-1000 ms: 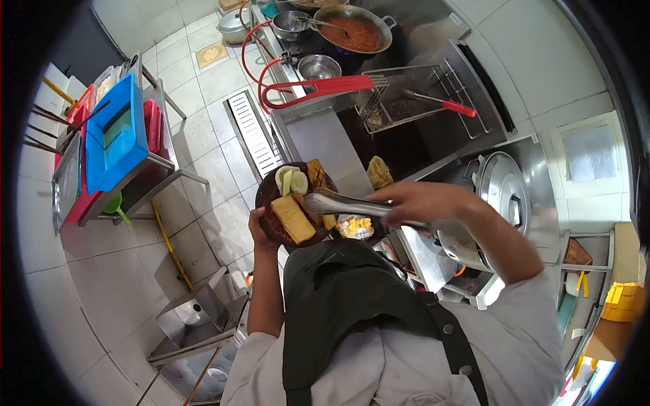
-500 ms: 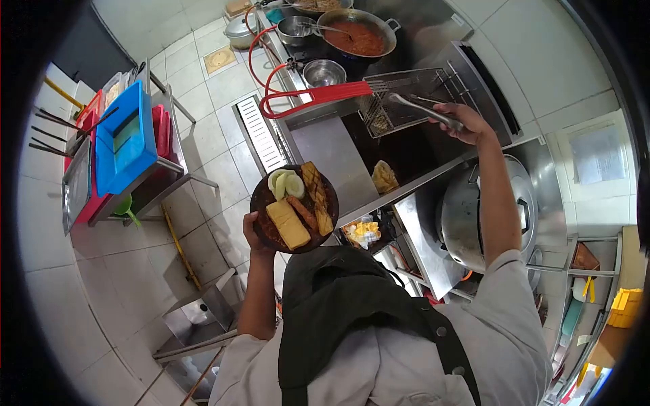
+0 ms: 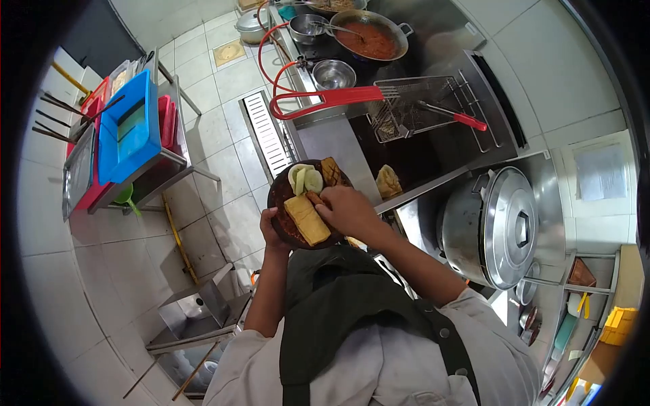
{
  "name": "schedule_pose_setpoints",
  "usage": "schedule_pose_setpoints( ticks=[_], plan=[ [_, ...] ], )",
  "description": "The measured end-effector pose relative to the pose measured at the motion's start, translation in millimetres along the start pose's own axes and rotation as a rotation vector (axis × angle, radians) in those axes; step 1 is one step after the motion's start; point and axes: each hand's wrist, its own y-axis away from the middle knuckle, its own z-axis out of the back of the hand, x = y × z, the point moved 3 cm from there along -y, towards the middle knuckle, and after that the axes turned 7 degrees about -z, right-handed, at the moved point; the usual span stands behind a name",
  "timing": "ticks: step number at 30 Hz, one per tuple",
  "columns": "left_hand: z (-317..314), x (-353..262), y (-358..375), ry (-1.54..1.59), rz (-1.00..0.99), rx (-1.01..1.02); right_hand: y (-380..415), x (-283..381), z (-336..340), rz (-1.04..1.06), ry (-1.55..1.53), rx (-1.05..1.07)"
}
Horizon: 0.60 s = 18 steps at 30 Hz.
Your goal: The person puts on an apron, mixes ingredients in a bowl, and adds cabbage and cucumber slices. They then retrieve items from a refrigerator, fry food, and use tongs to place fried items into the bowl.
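Observation:
A dark round plate (image 3: 286,229) is held in front of my apron, with my left hand (image 3: 272,229) wrapped round its left edge. On it lie a yellow rectangular block (image 3: 307,220), pale green slices (image 3: 305,179), a brown grilled piece (image 3: 331,171) and a small orange-brown piece (image 3: 315,197). My right hand (image 3: 345,210) reaches over the plate's right side, its fingers closed on the orange-brown piece. Tongs with a red handle (image 3: 469,121) rest on the fryer basket, away from both hands.
Ahead are a wire fryer basket (image 3: 426,101) with a red handle, a pan of red sauce (image 3: 369,40) and a metal bowl (image 3: 334,74). A large lidded pot (image 3: 508,227) stands at the right. At the left is a blue tray (image 3: 128,128) on a rack.
My right hand has let go of the tongs, now on the basket, and has come down to the food. The plate has shifted slightly right.

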Motion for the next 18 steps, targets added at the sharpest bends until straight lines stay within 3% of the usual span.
schedule_pose_setpoints(
  ticks=[2,8,18],
  plan=[
    [-3,3,-1,0.020,0.019,0.035,-3,0,-12,-0.057,0.149,0.110],
    [-13,2,0,0.041,0.041,0.017,-7,-4,-15,-0.130,0.051,0.230],
    [2,-6,-3,0.045,0.044,0.008,-6,2,-29,-0.086,0.212,0.220]
  ],
)
